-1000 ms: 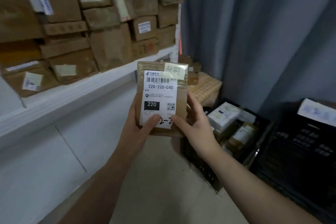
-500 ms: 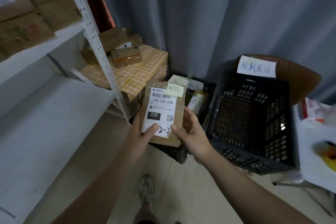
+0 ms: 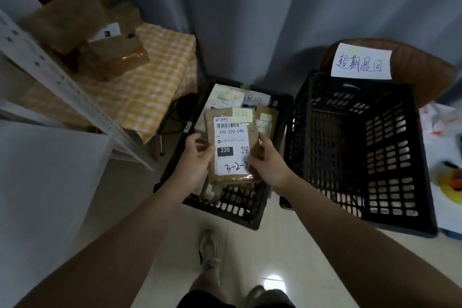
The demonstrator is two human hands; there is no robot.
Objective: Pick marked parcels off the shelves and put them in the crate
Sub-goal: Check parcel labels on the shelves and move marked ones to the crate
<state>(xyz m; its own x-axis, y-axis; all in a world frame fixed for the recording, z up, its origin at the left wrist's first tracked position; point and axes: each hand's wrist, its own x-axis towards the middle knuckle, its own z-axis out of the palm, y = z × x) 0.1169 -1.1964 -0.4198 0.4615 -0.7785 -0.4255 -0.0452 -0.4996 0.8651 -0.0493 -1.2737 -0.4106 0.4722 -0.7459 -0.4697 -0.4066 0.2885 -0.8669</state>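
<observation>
Over the smaller crate, head view: a brown parcel (image 3: 232,177) is held face up above the crate's middle. Whether its underside touches the packets below cannot be told.
Label: a white label (image 3: 231,132) covers most of the parcel's face, with a barcode, "220-220-C40", a black block reading "220" and handwritten "3-2-" at the bottom. The last mark is under a thumb.
Sticky note: a pale yellow sticky note (image 3: 243,114) sits at the parcel's top right corner, its writing too blurred to read.
Left hand: the left hand (image 3: 198,155) pinches the parcel's left edge, thumb on the front face, the other fingers curled behind.
Right hand: the right hand (image 3: 268,160) pinches the right edge, thumb lying across the label's lower right corner, fingers wrapped behind.
Smaller crate: the smaller crate (image 3: 235,210) is black mesh, stands on the pale floor and holds several labelled packets.
Larger crate: the larger crate (image 3: 390,157), also black mesh, stands just beside it on the right.
Paper sign: a white paper sign (image 3: 361,61) with blue handwritten characters stands at the larger crate's far rim.
Checked cloth: a yellow checked cloth (image 3: 155,77) lies left of the smaller crate, with cardboard boxes (image 3: 117,55) on it.
Shelf upright: a white perforated shelf upright (image 3: 62,80) slants across the left side.
Curtain: a grey curtain (image 3: 250,7) hangs behind both crates.
Shoes: the person's shoes (image 3: 208,250) show at the bottom.
</observation>
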